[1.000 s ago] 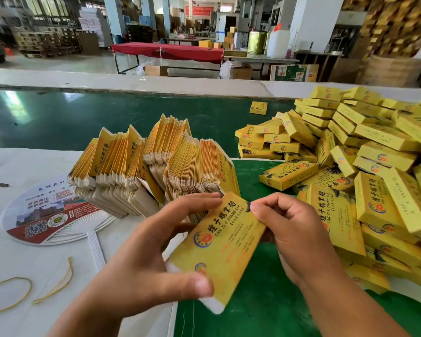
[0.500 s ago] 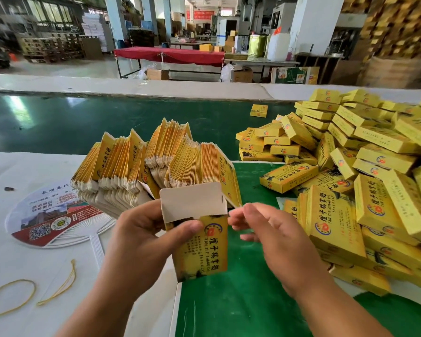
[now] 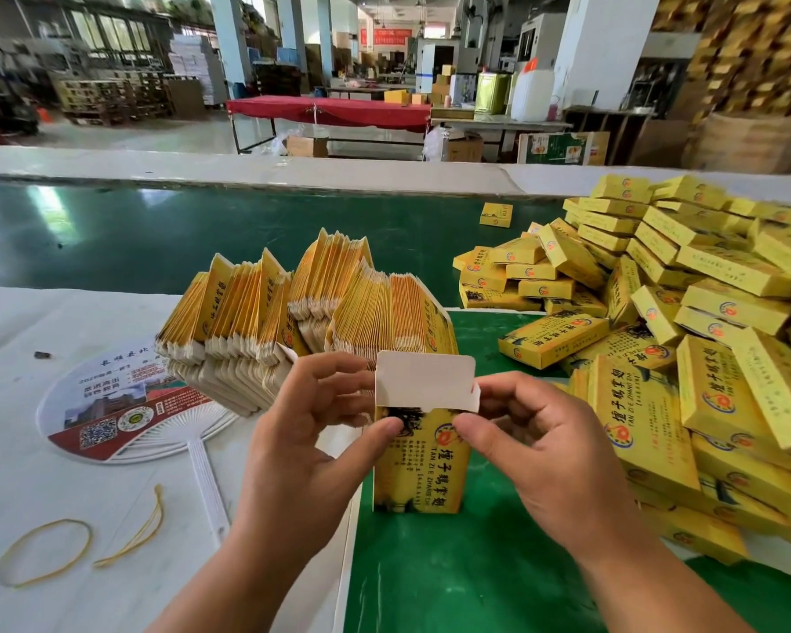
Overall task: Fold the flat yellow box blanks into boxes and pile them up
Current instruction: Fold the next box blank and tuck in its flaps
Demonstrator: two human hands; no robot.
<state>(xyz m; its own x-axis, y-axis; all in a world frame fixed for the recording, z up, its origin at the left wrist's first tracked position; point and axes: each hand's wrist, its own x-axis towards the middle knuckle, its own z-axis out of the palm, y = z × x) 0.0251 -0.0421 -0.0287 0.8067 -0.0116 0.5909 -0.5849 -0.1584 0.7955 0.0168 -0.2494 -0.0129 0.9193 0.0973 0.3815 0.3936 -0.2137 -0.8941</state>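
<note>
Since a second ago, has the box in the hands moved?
Yes. The box has turned from tilted to upright, top flap raised, against the stack of blanks.

A half-formed box (image 3: 421,463) of thin card is seen, printed yellow with a slight sheen outside; its raised flap (image 3: 423,389) is shown as plain, matt white board inside. The fanned stack of flat blanks (image 3: 302,326) is made of the same card, with raw whitish edges exposed. The pile of folded boxes (image 3: 686,322) is finished in the same lightly glossy yellow print. A hand fan (image 3: 124,418) is formed of smooth white plastic ribs under a glossy printed face. Two thin rubber bands (image 3: 42,552) are laid on a matt white sheet (image 3: 65,486). The green surface (image 3: 453,587) is smooth, and farther back it is mirrored with window light.
</note>
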